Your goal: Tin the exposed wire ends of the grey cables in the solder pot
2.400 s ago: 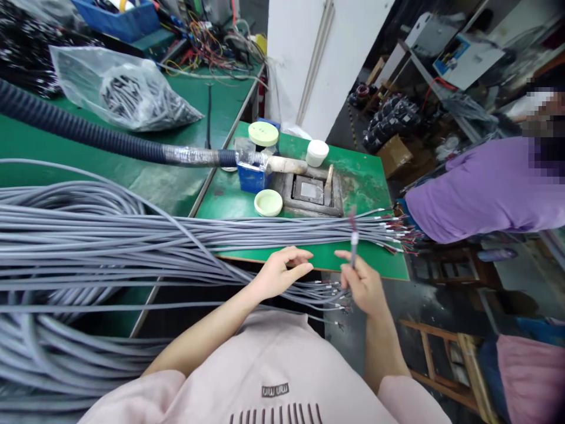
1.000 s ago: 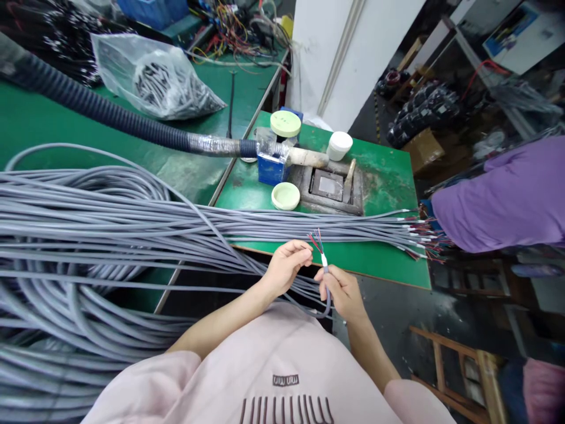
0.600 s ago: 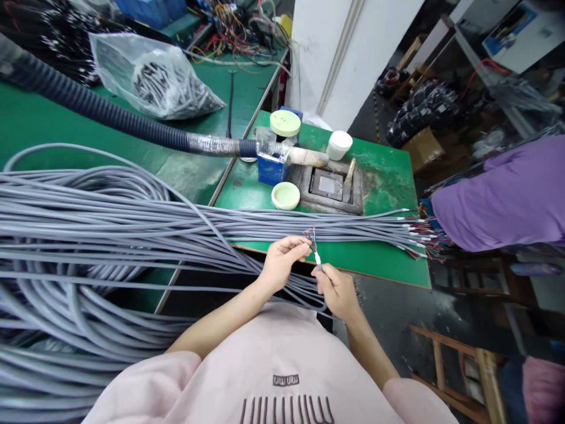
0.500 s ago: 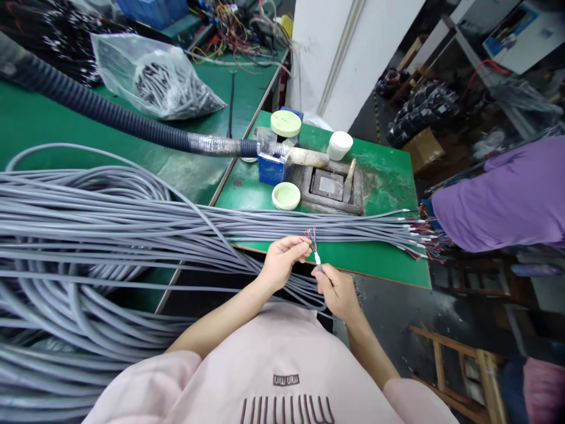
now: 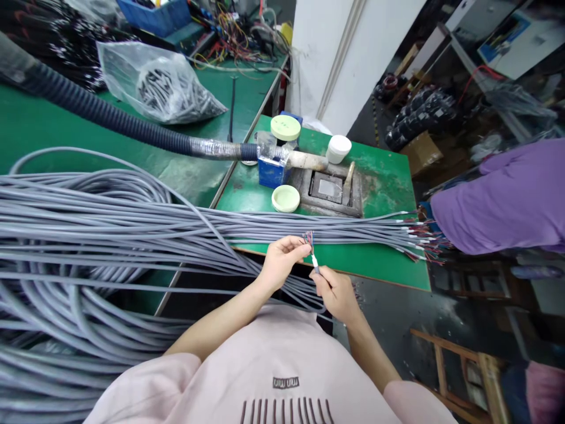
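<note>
My right hand (image 5: 336,292) is closed around the end of a grey cable (image 5: 316,269), just below a white sleeve (image 5: 314,259). From that sleeve thin coloured wires (image 5: 309,238) fan out, pointing up and away from me. My left hand (image 5: 285,259) pinches at these wires with thumb and forefinger; exactly which strands it grips is too small to tell. Just beyond both hands, a thick bundle of grey cables (image 5: 265,227) runs across the green bench (image 5: 375,259). Its stripped ends (image 5: 426,238) show white sleeves and loose coloured wires at the right.
A solder pot (image 5: 329,188) with a brush-like tool is set behind the bundle. Near it are a ribbed hose (image 5: 145,126), a blue box (image 5: 271,172), a pale green lid (image 5: 285,198) and a white tub (image 5: 338,148). Coiled cables fill the left; a person in purple (image 5: 503,197) is at right.
My left thumb and finger have shifted slightly against the coloured wires, which now bunch closer to the fingertips. The cable end has moved a little left. My right hand keeps its hold.
</note>
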A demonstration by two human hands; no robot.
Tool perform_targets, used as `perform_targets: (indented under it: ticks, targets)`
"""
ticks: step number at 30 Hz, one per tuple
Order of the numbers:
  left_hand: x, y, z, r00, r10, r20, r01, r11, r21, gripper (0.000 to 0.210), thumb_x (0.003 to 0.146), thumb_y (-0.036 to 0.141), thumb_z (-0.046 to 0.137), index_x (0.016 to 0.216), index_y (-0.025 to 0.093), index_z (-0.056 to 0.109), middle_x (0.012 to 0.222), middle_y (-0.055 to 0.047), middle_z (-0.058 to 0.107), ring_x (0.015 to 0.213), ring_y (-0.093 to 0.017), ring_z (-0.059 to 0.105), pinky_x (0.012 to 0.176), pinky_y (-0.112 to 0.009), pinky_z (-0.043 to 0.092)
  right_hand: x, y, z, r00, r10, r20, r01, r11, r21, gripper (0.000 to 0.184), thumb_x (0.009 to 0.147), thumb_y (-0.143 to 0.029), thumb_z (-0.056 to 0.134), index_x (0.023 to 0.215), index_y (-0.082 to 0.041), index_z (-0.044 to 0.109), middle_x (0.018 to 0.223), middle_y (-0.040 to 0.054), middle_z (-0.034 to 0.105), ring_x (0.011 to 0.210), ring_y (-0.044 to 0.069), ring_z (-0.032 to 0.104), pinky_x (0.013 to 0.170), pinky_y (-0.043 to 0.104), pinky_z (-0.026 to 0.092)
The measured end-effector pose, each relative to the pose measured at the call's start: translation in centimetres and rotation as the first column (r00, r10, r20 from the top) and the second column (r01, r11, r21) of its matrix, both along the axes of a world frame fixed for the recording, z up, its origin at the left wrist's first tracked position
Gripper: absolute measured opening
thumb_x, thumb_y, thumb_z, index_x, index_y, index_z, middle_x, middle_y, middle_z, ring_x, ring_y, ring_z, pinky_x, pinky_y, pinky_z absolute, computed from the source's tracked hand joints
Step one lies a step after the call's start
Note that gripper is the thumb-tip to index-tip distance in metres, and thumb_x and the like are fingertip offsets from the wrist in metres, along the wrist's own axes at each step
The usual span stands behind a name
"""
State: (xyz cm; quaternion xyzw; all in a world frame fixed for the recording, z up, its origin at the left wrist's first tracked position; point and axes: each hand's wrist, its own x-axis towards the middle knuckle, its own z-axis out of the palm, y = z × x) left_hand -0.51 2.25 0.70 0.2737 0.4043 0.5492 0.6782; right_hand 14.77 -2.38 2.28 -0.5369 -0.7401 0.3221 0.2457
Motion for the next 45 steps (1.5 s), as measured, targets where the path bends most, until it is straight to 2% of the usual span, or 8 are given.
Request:
perform_targets:
  ticks: [9, 13, 17, 22, 26, 34, 40, 45]
  targets:
    - [0.3, -1.1, -1.3, 0.930, 0.297, -0.215, -0.218, 0.920, 0.325, 0.006, 0.069, 0.025, 0.075, 0.072, 0.021, 0.071, 0.070, -0.001, 0.069, 0.066, -0.013, 0.060, 0.066, -0.027, 0.047, -1.0, 0.4, -1.6, 0.793, -0.308, -0.526, 0.115, 0.923, -0.367, 0.029, 0.089, -0.039, 0.048, 0.101, -0.016, 0.063, 0.041, -0.0090, 0.039, 0.037, 0.007, 0.034, 0.043, 0.022, 0.029]
    - [0.0, -1.9, -1.3, 0.873, 0.302, -0.382, -0.067, 0.851, 0.521, 0.005, 0.072, 0.023, 0.073, 0.075, 0.025, 0.075, 0.066, -0.002, 0.069, 0.062, -0.014, 0.057, 0.068, -0.031, 0.044, -1.5, 1.4, -2.0, 0.620, -0.331, -0.712, -0.050, 0.888, -0.457, 0.032, 0.087, -0.046, 0.051, 0.086, -0.017, 0.063, 0.036, -0.0099, 0.035, 0.033, 0.006, 0.027, 0.039, 0.022, 0.025]
    - [0.3, -2.5, -1.0, 0.904, 0.199, -0.377, -0.005, 0.890, 0.457, 0.001, 0.070, 0.026, 0.074, 0.071, 0.025, 0.075, 0.061, -0.002, 0.065, 0.061, -0.014, 0.055, 0.067, -0.031, 0.044, -2.0, 2.1, -2.2, 0.613, -0.354, -0.706, 0.013, 0.899, -0.439, 0.029, 0.082, -0.043, 0.057, 0.083, -0.016, 0.066, 0.034, -0.0099, 0.036, 0.032, 0.006, 0.029, 0.039, 0.022, 0.025]
    - [1.6, -2.2, -1.0, 0.997, 0.030, 0.065, -0.036, 0.995, 0.097, 0.022, 0.064, 0.036, 0.078, 0.063, 0.018, 0.065, 0.057, 0.003, 0.058, 0.053, -0.011, 0.052, 0.058, -0.028, 0.043, -2.5, 2.2, -2.3, 0.579, -0.361, -0.731, 0.198, 0.932, -0.303, 0.020, 0.078, -0.035, 0.061, 0.079, -0.017, 0.069, 0.041, -0.0060, 0.048, 0.039, 0.008, 0.041, 0.044, 0.024, 0.035]
    - [1.9, -1.7, -0.8, 0.968, 0.021, 0.249, -0.007, 0.998, -0.055, 0.027, 0.059, 0.035, 0.081, 0.062, 0.016, 0.061, 0.052, 0.004, 0.055, 0.050, -0.008, 0.046, 0.054, -0.024, 0.039, -2.4, 2.2, -1.8, 0.690, -0.316, -0.651, 0.314, 0.941, -0.125, 0.013, 0.079, -0.028, 0.062, 0.074, -0.020, 0.071, 0.055, -0.0011, 0.062, 0.047, 0.010, 0.053, 0.048, 0.025, 0.044]
    - [1.3, -1.0, -0.5, 0.968, 0.114, 0.222, -0.089, 0.989, -0.119, 0.030, 0.053, 0.034, 0.083, 0.060, 0.015, 0.062, 0.053, 0.005, 0.055, 0.049, -0.005, 0.043, 0.052, -0.020, 0.035, -1.8, 3.0, -1.9, 0.881, -0.300, -0.366, 0.359, 0.927, 0.106, 0.016, 0.081, -0.033, 0.062, 0.077, -0.020, 0.070, 0.072, 0.0027, 0.070, 0.059, 0.015, 0.063, 0.060, 0.029, 0.053]
    - [1.1, -1.1, -1.3, 0.992, 0.099, 0.076, -0.102, 0.994, 0.031, 0.026, 0.062, 0.038, 0.078, 0.062, 0.016, 0.064, 0.056, 0.004, 0.056, 0.052, -0.007, 0.044, 0.055, -0.021, 0.037, -2.2, 4.0, -0.8, 0.908, -0.251, -0.335, 0.318, 0.934, 0.162, 0.018, 0.083, -0.036, 0.059, 0.080, -0.020, 0.069, 0.072, 0.0028, 0.070, 0.058, 0.015, 0.062, 0.059, 0.028, 0.052]
    - [-1.4, -0.1, -1.4, 0.954, 0.125, -0.272, -0.046, 0.959, 0.278, 0.023, 0.069, 0.040, 0.073, 0.077, 0.019, 0.070, 0.065, 0.000, 0.062, 0.060, -0.012, 0.050, 0.062, -0.027, 0.040, -2.3, 7.2, 1.5, 0.942, -0.224, -0.251, 0.284, 0.930, 0.235, 0.023, 0.082, -0.038, 0.059, 0.072, -0.019, 0.065, 0.060, 0.0008, 0.065, 0.054, 0.014, 0.058, 0.056, 0.027, 0.047]
